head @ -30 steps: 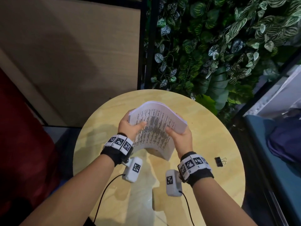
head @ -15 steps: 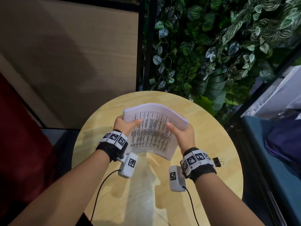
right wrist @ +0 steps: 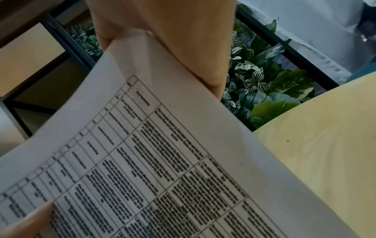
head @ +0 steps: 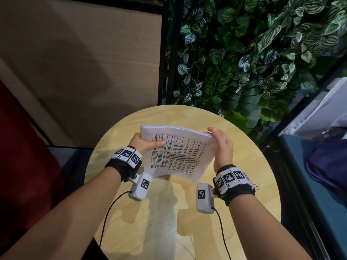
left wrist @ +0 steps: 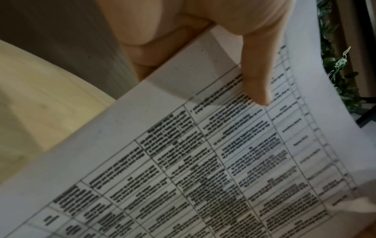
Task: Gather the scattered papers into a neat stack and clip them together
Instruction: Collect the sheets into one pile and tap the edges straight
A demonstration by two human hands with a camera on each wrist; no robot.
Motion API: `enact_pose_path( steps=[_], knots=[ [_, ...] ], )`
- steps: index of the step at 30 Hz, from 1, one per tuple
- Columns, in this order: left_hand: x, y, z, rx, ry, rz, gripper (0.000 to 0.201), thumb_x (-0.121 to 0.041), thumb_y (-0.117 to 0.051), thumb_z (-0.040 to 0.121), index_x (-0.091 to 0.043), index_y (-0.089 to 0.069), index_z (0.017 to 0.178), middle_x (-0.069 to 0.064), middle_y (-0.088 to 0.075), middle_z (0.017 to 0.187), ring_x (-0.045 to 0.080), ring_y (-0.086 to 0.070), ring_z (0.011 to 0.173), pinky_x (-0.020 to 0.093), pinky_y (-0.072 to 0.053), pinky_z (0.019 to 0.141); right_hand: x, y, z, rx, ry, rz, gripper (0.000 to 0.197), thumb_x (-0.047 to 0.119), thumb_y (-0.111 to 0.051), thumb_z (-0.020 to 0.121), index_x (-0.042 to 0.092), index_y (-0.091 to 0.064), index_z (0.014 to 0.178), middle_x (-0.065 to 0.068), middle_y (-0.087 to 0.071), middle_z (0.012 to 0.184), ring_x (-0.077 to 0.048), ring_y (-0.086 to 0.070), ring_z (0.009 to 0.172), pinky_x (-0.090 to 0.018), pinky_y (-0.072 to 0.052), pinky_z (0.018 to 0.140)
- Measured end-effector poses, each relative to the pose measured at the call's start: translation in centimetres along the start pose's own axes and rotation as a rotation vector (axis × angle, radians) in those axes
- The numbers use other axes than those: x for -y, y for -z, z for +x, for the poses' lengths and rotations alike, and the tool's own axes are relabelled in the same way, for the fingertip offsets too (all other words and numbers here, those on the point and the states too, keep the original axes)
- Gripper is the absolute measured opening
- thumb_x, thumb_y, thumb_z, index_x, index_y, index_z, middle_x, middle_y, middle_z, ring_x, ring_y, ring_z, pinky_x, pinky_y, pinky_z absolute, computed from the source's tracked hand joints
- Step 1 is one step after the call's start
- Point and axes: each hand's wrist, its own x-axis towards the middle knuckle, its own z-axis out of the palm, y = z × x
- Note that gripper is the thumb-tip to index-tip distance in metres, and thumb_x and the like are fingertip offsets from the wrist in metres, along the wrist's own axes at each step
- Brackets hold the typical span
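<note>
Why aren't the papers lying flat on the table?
They are held up and bent. The left hand and right hand grip the papers by opposite sides, with the bottom edge touching or nearly touching the table.

Matt printed paper stack [head: 178, 152]; pale wood table [head: 244, 166], seemingly smooth.

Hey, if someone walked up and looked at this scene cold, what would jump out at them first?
Most likely the stack of papers printed with a dense table, held up over the middle of the round wooden table. The left hand grips its left edge with the thumb across the print, and the right hand holds the far right corner. Behind the table, a wall of green leaves fills the upper right.
</note>
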Motion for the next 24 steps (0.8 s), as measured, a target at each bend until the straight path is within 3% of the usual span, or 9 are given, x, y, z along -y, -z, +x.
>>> enact_pose_path(
  steps=[4,6,8,13,15,17,20,22,24],
  knots=[
    [-0.1,0.2,-0.3,0.047,0.017,0.022,0.021,-0.016,-0.079,0.068,-0.021,-0.064,0.082,0.009,-0.066,0.102,0.027,-0.061,0.107,0.042,-0.046,0.099,0.0,0.4,0.6,0.013,0.034,-0.043,0.030,0.051,-0.057,0.070,0.027,-0.070,0.082,0.007,-0.066,0.085,-0.013,-0.057,0.081,-0.029,-0.041,0.074],
    [-0.2,0.4,-0.5,0.069,0.019,0.015,0.023,-0.022,-0.080,0.066,-0.022,-0.065,0.084,0.012,-0.068,0.108,0.027,-0.061,0.109,0.046,-0.044,0.102,-0.1,1.0,0.8,0.102,0.066,-0.036,0.043,0.062,-0.062,0.062,0.030,-0.067,0.091,0.006,-0.067,0.087,-0.012,-0.060,0.078,-0.024,-0.047,0.067],
    [-0.2,0.6,-0.4,0.097,0.009,0.019,0.028,-0.029,-0.081,0.061,-0.022,-0.067,0.085,0.014,-0.068,0.111,0.028,-0.062,0.108,0.048,-0.044,0.102,-0.3,1.5,0.8,0.193,0.080,-0.052,0.052,0.056,-0.071,0.054,0.030,-0.062,0.098,0.003,-0.067,0.090,-0.007,-0.064,0.074,-0.019,-0.050,0.063],
    [-0.7,1.1,-0.1,0.189,0.041,0.074,0.020,-0.005,-0.075,0.072,-0.020,-0.065,0.082,0.001,-0.068,0.088,0.022,-0.061,0.097,0.043,-0.042,0.103,-1.2,2.2,1.3,0.251,-0.028,-0.083,0.063,0.013,-0.084,0.061,0.033,-0.054,0.113,-0.004,-0.069,0.109,-0.015,-0.067,0.093,-0.026,-0.052,0.080],
    [-1.2,1.1,-0.2,0.239,0.042,0.094,0.022,-0.004,-0.072,0.075,-0.024,-0.062,0.079,-0.006,-0.064,0.083,0.017,-0.059,0.088,0.035,-0.041,0.100,-0.8,2.5,1.9,0.316,-0.054,-0.129,0.060,0.016,-0.085,0.060,0.028,-0.060,0.113,0.001,-0.071,0.105,-0.012,-0.067,0.093,-0.024,-0.051,0.082],
    [-1.9,1.2,-0.6,0.259,0.049,0.108,0.022,-0.007,-0.070,0.078,-0.026,-0.061,0.082,-0.009,-0.061,0.081,0.010,-0.058,0.083,0.029,-0.038,0.095,-0.3,2.5,2.3,0.331,-0.056,-0.160,0.047,0.028,-0.087,0.052,0.018,-0.071,0.095,0.003,-0.075,0.087,-0.009,-0.068,0.080,-0.025,-0.051,0.076],
    [-2.1,1.2,-0.7,0.245,0.016,0.095,0.021,-0.022,-0.078,0.069,-0.025,-0.066,0.086,-0.002,-0.068,0.091,0.022,-0.063,0.102,0.042,-0.040,0.106,0.0,2.0,2.5,0.318,-0.041,-0.149,0.034,0.033,-0.081,0.053,0.016,-0.075,0.081,0.001,-0.074,0.076,-0.014,-0.068,0.076,-0.032,-0.051,0.076],
    [-1.5,1.2,-0.3,0.201,-0.037,0.050,0.053,-0.051,-0.085,0.043,-0.025,-0.068,0.086,0.007,-0.071,0.102,0.025,-0.063,0.106,0.047,-0.043,0.103,0.2,1.8,2.4,0.316,-0.011,-0.114,0.025,0.024,-0.079,0.063,0.014,-0.073,0.085,-0.004,-0.073,0.081,-0.017,-0.067,0.080,-0.032,-0.053,0.076],
    [-1.1,1.1,0.2,0.157,-0.072,0.027,0.074,-0.066,-0.080,0.026,-0.024,-0.069,0.086,0.013,-0.070,0.108,0.027,-0.064,0.106,0.045,-0.046,0.100,0.6,1.7,2.2,0.316,0.021,-0.080,0.015,0.012,-0.073,0.072,0.011,-0.072,0.087,-0.008,-0.071,0.085,-0.019,-0.066,0.081,-0.031,-0.054,0.076]
  ],
)
